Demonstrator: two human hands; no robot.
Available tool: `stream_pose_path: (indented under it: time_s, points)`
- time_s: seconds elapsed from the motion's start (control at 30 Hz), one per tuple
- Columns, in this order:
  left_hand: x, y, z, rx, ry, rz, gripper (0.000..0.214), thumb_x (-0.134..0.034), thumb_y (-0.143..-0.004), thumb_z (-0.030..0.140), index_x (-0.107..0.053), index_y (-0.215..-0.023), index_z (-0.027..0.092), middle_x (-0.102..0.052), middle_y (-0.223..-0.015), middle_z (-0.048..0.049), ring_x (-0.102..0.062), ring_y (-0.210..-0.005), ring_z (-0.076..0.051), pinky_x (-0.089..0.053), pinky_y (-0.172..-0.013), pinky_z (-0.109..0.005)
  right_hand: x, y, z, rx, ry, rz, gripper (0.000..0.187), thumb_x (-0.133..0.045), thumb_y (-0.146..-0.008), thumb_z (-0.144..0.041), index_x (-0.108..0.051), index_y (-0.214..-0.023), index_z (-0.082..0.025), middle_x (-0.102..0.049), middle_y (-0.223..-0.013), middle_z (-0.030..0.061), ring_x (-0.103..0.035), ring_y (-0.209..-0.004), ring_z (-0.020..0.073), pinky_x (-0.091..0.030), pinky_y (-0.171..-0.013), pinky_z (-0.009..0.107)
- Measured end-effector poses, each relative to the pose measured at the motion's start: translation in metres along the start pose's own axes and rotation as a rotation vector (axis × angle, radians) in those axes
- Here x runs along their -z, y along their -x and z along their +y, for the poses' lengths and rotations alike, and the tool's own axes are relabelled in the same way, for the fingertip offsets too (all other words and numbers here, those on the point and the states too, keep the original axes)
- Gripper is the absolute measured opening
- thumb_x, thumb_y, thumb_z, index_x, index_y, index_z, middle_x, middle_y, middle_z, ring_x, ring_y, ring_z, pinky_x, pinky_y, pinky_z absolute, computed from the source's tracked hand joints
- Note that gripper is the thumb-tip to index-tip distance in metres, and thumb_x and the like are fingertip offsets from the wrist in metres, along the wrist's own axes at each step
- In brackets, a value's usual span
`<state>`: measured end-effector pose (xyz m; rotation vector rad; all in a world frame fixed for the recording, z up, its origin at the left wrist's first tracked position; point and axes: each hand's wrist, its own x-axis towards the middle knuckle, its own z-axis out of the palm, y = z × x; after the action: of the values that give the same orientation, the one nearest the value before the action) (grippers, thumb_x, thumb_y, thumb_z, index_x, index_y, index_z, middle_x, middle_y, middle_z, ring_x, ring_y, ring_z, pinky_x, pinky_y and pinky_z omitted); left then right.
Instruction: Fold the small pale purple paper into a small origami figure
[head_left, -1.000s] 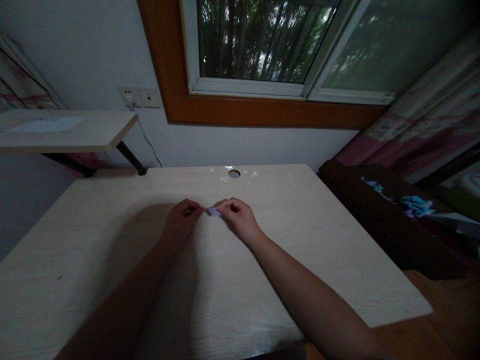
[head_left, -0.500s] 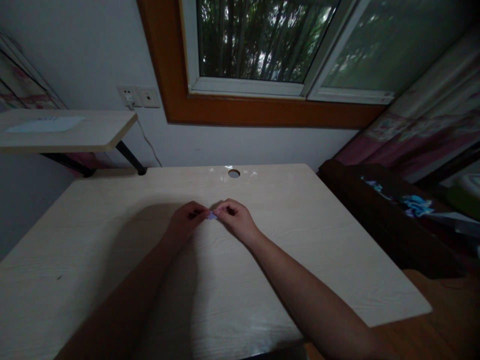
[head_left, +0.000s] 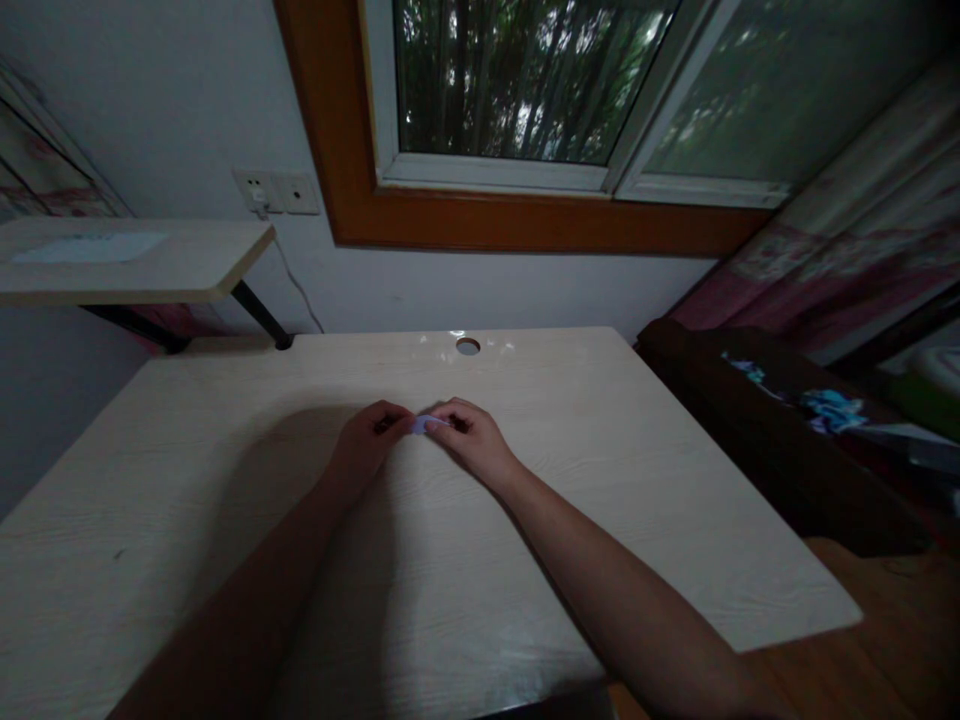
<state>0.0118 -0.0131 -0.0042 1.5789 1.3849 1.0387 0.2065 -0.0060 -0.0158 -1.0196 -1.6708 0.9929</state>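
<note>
A small pale purple piece [head_left: 420,425], thin and perhaps of paper, is pinched between my two hands above the middle of the desk. My left hand [head_left: 369,436] grips its left end between thumb and fingertips. From the other side, my right hand [head_left: 474,438] holds its right end, with the thumb in front and the fingers curled behind. Only a little of the piece shows between the fingertips, so its full shape is hidden. Both hands are low, at or just over the desktop [head_left: 600,560].
Behind the hands is a round cable hole [head_left: 468,347] in the desk. A raised shelf [head_left: 202,262] with a paper sheet [head_left: 90,248] stands at the left back. Beyond the desk are a wall socket [head_left: 259,192] and a window [head_left: 525,90]; dark furniture [head_left: 750,430] stands on the right.
More of the purple piece now shows between the fingertips, and my right thumb and fingers have shifted slightly on it. The arms have stayed nearly in place.
</note>
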Motion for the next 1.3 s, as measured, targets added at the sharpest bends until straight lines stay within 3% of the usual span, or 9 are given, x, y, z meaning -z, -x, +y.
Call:
stream_pose_path:
  time_s: [0.37, 0.57, 0.9, 1.07, 1.3]
  points:
    - [-0.001, 0.001, -0.005, -0.034, -0.098, -0.066, 0.028, -0.064, -0.081, 0.045, -0.068, -0.078, 0.017, -0.065, -0.07, -0.0001, -0.056, -0.067, -0.015, -0.042, -0.063, -0.025, -0.001, 0.0, 0.003, -0.088, -0.074, 0.004, 0.02, -0.07, -0.081, -0.037, -0.073, -0.084, -0.018, -0.066, -0.075, 0.002, -0.054, -0.066, 0.0131, -0.041, -0.062, 0.026]
    - [-0.001, 0.0, -0.006, -0.039, -0.101, -0.035, 0.026, -0.063, -0.081, 0.042, -0.063, -0.074, 0.017, -0.059, -0.067, 0.0013, -0.051, -0.064, -0.014, -0.038, -0.06, -0.024, 0.0, -0.002, 0.009, -0.157, -0.237, 0.012, 0.025, -0.072, -0.079, -0.038, -0.074, -0.096, -0.019, -0.071, -0.085, 0.0041, -0.061, -0.073, 0.0143, -0.047, -0.07, 0.027]
    - [-0.002, 0.0, -0.006, -0.11, -0.181, -0.135, 0.026, -0.061, -0.082, 0.043, -0.065, -0.078, 0.017, -0.059, -0.068, 0.0017, -0.051, -0.064, -0.014, -0.037, -0.061, -0.024, -0.003, 0.0, 0.011, -0.121, -0.302, -0.008, 0.027, -0.073, -0.079, -0.035, -0.068, -0.102, -0.022, -0.067, -0.078, 0.0004, -0.056, -0.066, 0.0121, -0.044, -0.063, 0.025]
    - [-0.002, 0.002, -0.006, -0.064, -0.146, -0.126, 0.027, -0.06, -0.082, 0.044, -0.065, -0.076, 0.017, -0.058, -0.066, 0.0021, -0.05, -0.064, -0.014, -0.036, -0.06, -0.024, -0.002, 0.001, 0.008, -0.087, -0.245, -0.017, 0.027, -0.07, -0.082, -0.036, -0.067, -0.104, -0.021, -0.065, -0.084, 0.0019, -0.056, -0.071, 0.0124, -0.045, -0.066, 0.025]
    - [-0.002, 0.001, -0.007, -0.03, -0.098, -0.116, 0.031, -0.06, -0.081, 0.047, -0.063, -0.075, 0.017, -0.055, -0.065, 0.0025, -0.049, -0.063, -0.014, -0.035, -0.059, -0.024, -0.003, 0.003, 0.005, 0.021, -0.119, -0.003, 0.023, -0.07, -0.082, -0.033, -0.063, -0.101, -0.022, -0.056, -0.079, -0.0009, -0.049, -0.064, 0.0106, -0.042, -0.059, 0.023]
